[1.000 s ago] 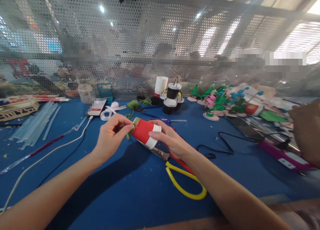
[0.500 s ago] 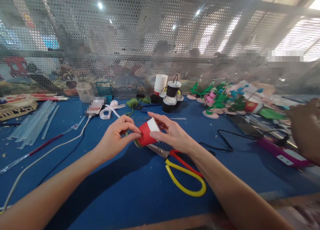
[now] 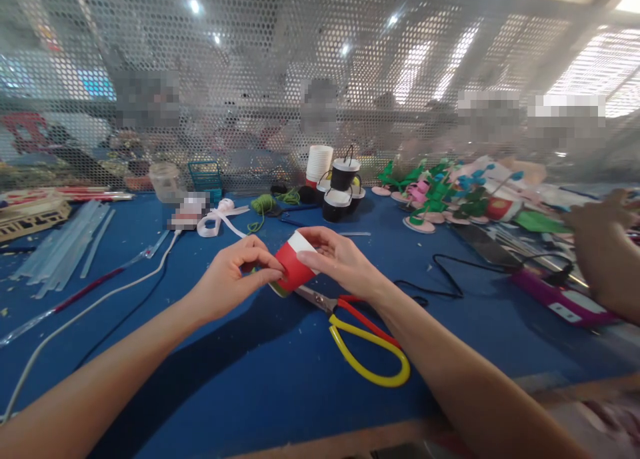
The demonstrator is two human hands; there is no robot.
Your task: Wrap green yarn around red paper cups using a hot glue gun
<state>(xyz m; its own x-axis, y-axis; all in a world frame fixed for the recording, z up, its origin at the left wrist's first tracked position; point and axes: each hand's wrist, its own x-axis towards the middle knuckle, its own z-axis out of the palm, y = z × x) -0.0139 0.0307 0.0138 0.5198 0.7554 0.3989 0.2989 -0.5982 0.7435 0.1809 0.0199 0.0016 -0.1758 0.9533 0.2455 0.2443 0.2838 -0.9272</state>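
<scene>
A small paper cup [image 3: 295, 262], red below and white toward the rim, with some green at its base, is tilted between my two hands above the blue table. My right hand [image 3: 340, 259] wraps its upper part, thumb on the near side. With thumb and fingertips closed, my left hand [image 3: 237, 272] pinches at the red side near the base; whether a thin strand is also in that pinch cannot be made out. Just below the cup lies a pair of scissors [image 3: 370, 346] with one red and one yellow handle, its blade tips partly hidden behind the cup.
Green yarn [image 3: 263, 206], white ribbon [image 3: 223, 216], stacked white cups [image 3: 320, 162] and black cups with handles [image 3: 337, 202] stand behind. Clear glue sticks [image 3: 70, 246] and a white cable [image 3: 100, 296] lie left. Paper flowers [image 3: 435, 199], a purple power strip [image 3: 563, 296] and another person's hand [image 3: 603, 219] are right.
The cup has turned slightly in my hands, and my right thumb sits a little higher on it. At the far right, the other person's hand has moved and its fingers now spread over the table.
</scene>
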